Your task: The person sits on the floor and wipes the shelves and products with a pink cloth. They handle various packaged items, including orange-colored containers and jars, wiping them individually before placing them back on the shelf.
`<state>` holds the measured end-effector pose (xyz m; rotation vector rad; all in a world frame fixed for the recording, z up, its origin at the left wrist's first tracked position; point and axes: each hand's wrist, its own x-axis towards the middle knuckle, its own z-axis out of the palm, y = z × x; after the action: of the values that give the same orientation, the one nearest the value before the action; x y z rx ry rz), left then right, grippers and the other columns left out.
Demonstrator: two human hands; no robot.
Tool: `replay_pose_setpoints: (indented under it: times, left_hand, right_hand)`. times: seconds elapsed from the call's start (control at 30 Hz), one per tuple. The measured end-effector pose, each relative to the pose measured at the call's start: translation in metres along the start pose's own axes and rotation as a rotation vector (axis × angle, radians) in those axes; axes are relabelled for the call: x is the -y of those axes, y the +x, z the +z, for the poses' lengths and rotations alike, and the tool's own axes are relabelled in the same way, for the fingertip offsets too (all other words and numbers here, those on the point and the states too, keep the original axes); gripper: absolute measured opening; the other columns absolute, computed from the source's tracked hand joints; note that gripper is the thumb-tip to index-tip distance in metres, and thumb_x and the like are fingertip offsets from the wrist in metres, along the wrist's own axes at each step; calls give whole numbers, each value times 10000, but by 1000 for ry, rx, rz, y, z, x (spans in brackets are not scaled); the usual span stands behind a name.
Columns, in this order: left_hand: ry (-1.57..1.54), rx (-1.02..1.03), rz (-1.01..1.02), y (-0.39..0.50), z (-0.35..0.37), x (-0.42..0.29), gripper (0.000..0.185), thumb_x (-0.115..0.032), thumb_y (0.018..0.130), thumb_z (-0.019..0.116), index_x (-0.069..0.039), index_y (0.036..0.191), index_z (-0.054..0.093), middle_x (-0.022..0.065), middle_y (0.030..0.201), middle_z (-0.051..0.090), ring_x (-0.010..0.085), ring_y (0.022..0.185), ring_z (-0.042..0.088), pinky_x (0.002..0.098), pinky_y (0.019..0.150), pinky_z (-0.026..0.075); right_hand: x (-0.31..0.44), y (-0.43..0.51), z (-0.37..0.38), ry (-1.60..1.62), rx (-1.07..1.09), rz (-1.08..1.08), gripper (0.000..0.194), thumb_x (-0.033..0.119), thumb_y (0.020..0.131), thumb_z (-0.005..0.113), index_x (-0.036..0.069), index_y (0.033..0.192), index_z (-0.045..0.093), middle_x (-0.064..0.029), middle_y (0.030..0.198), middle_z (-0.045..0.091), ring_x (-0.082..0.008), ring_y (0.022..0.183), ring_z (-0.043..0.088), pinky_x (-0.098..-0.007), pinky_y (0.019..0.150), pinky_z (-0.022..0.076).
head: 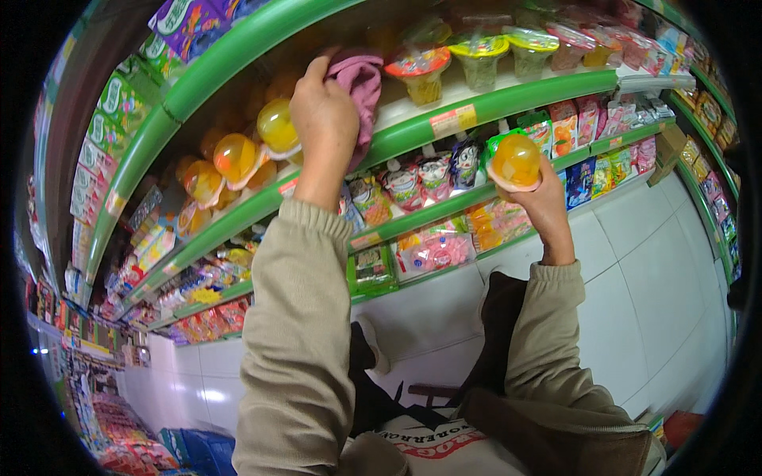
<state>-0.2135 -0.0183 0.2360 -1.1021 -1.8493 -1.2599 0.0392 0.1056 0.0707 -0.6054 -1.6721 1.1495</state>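
My left hand [326, 113] is closed on a pink cloth [359, 83], which hangs over the upper green-edged shelf [411, 134]. Held out to the right, in front of the lower shelves, my right hand [542, 196] grips a domed clear plastic cup of yellow fruit jelly [517, 159]. Another domed jelly cup [278, 126] stands on the shelf just left of my left hand, with several more [236, 157] beyond it. To the right of the cloth are jelly cups with an orange-red lid [418, 64] and yellow-green lids [481, 47].
Pouches with cartoon faces [433, 172] stand on the shelf below. Bagged sweets [440, 250] fill the lowest shelf. Boxes [119, 98] line the shelf at upper left. White floor tiles [643, 250] lie at right, and a blue container [205, 452] stands at lower left.
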Motion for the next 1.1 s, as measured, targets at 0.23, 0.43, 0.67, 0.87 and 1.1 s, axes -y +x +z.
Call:
replay_pose_setpoints:
  times: [0.23, 0.43, 0.67, 0.87, 1.1]
  left_hand:
    - [-240, -122, 131, -44, -41, -29, 358, 75, 851, 443, -23, 1100, 680, 147, 1068, 678, 294, 1015, 657, 386, 926, 494]
    - [-292, 132, 226, -104, -48, -59, 370, 132, 804, 454, 18, 1087, 665, 185, 1064, 659, 321, 1003, 657, 377, 891, 519]
    - [-366, 407, 153, -132, -39, -54, 402, 33, 826, 530, 14, 1211, 646, 196, 1175, 673, 366, 1123, 633, 438, 997, 478]
    - [-364, 600, 132, -146, -35, -45, 526, -39, 750, 785, -83, 1257, 655, 198, 1332, 575, 365, 1202, 588, 418, 1021, 469]
    - [-194, 536, 84, -163, -32, -42, 546, -123, 719, 832, -115, 1234, 649, 212, 1244, 560, 417, 1120, 577, 465, 930, 507]
  right_hand:
    - [3, -1, -1, 42, 38, 28, 568, 141, 702, 899, 39, 1187, 621, -82, 1104, 658, -191, 1006, 644, -313, 893, 506]
    - [23, -8, 6, 140, 262, 27, 638, 148, 724, 896, 39, 1276, 594, -61, 1165, 663, -165, 1055, 643, -308, 945, 500]
    - [35, -15, 32, 133, 484, -85, 652, 179, 719, 889, 30, 1278, 589, -101, 1177, 662, -201, 1078, 638, -326, 937, 508]
    - [23, -22, 52, 202, 551, -57, 707, 203, 717, 878, 31, 1320, 553, -148, 1244, 643, -253, 1120, 638, -350, 949, 509]
    - [14, -34, 70, 162, 609, -73, 652, 180, 750, 831, 32, 1317, 546, -148, 1247, 639, -249, 1125, 632, -361, 951, 506]
